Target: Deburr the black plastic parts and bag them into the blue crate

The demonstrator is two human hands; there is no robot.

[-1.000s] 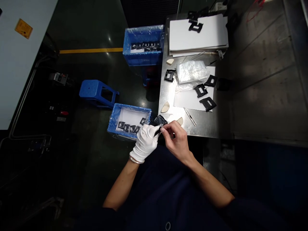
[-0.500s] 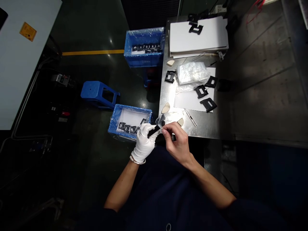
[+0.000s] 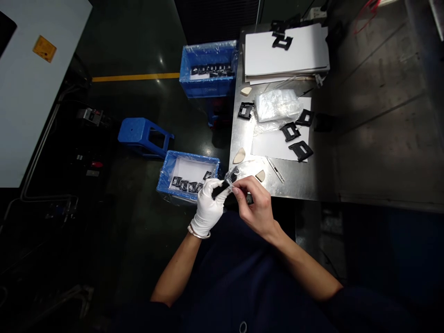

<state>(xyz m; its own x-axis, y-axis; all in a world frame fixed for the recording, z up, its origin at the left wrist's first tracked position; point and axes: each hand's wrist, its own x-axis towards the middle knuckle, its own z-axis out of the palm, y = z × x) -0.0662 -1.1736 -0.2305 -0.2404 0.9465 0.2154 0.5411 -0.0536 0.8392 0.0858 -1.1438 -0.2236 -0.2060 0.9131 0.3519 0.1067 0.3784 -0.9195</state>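
My left hand (image 3: 209,206), in a white glove, is closed on a black plastic part (image 3: 219,188). Around the far end of that part lies a clear plastic bag (image 3: 233,175). With bare thumb and forefinger my right hand (image 3: 255,203) pinches the bag's edge, close beside the left fingertips. How much of the part sits inside the bag I cannot tell. Several more black plastic parts (image 3: 300,151) lie on a white sheet (image 3: 270,147) on the metal table, around a stack of clear bags (image 3: 277,105).
Below the left hand's side stands a blue crate (image 3: 163,178) with bagged black parts. Another blue crate (image 3: 208,88) holds more parts farther off. A blue stool (image 3: 133,131) is on the floor. On the metal table (image 3: 294,180) lie a utility knife (image 3: 275,169) and beige pieces (image 3: 239,156).
The clear bag around the black part has shifted slightly, and its film bulges more at the far end. Both hands keep nearly the same place and grip.
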